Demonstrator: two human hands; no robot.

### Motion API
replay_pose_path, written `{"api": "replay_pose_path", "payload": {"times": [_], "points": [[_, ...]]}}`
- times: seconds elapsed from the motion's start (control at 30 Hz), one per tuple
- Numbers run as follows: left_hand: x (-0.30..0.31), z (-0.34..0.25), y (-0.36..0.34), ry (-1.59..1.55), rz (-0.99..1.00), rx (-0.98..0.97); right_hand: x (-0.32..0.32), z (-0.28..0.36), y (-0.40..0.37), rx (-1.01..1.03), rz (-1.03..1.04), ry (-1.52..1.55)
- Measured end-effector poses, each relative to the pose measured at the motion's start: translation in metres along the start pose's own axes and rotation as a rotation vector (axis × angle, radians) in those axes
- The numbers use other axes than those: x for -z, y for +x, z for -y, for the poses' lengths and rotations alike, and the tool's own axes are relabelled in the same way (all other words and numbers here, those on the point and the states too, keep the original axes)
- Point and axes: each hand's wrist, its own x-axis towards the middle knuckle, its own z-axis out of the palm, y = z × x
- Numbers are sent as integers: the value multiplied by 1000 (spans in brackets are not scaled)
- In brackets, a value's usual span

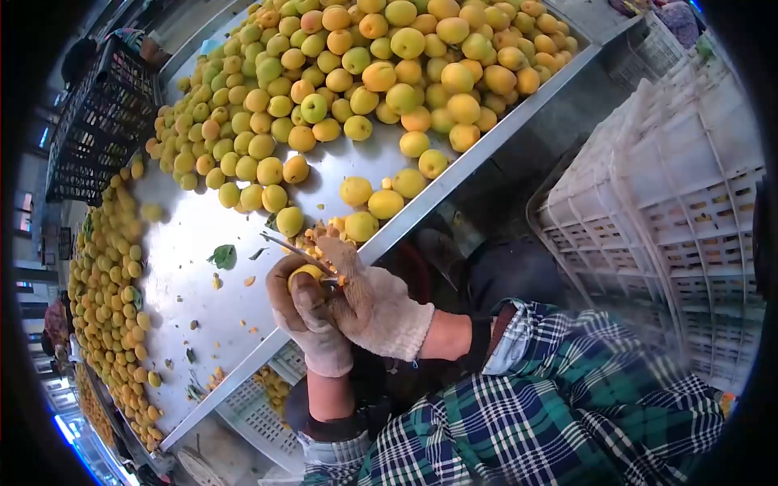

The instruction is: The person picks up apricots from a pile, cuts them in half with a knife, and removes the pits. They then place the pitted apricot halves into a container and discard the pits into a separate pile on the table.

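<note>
Both my hands wear stained, light-coloured work gloves and meet above the near metal edge of the table. My left hand (306,314) is closed around a yellow apricot (300,276), only part of which shows between the fingers. Pressed up against it, my right hand (369,304) grips a small knife (285,244); its thin blade points up and left across the fruit, and its handle is hidden in the glove. Just beyond the hands lie small cut orange pieces (312,240) and a few whole apricots (361,226).
A large heap of apricots (356,65) covers the far part of the metal table (190,255); another row (109,283) runs down its left side. A green leaf (222,257) and scraps lie between. White crates (648,178) stand right, a black crate (101,117) at far left.
</note>
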Motion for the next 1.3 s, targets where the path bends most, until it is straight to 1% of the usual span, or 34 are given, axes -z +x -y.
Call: {"api": "replay_pose_path", "payload": {"times": [0.07,0.17,0.23,0.3,0.37,0.4,0.5,0.53,0.63,0.67,0.77,0.8,0.9,0.97,1.0,1.07,1.1,1.17,1.27,1.3], "points": [[-1,-1,0,5,14,-2,4,2,0,-99,104,-24],[0,0,3,111,-11,-47,3,0,3,-143,129,120],[5,3,9,259,30,-201,3,0,3,-131,152,169],[12,10,9,199,53,-147,-3,-3,0,-110,169,256],[15,18,8,-81,48,102,-5,-2,4,-74,170,373],[18,21,9,-231,89,186,-3,-1,5,-59,241,387],[29,17,21,-972,160,516,21,21,7,-421,475,557],[28,24,22,-1153,275,480,7,6,5,-154,347,381],[12,11,17,-833,-104,592,15,10,2,-202,264,258],[23,29,15,-975,87,498,14,9,1,-162,224,187],[13,8,16,-981,60,452,14,10,2,-190,221,176],[15,14,17,-1023,146,384,12,9,2,-171,196,135],[13,17,14,-1103,140,381,5,4,2,-125,146,36],[8,7,13,-1077,61,414,3,2,0,-109,139,3],[5,3,13,-1064,22,430,5,4,1,-137,176,-2],[2,2,9,-953,21,349,11,9,3,-194,250,-14],[1,2,9,-898,22,310,10,8,2,-169,235,-21],[5,4,9,-916,63,302,6,3,0,-121,205,-34],[7,9,6,-901,103,291,3,4,-2,-105,192,-7],[6,10,5,-890,113,288,3,4,-2,-135,210,-18]]}}
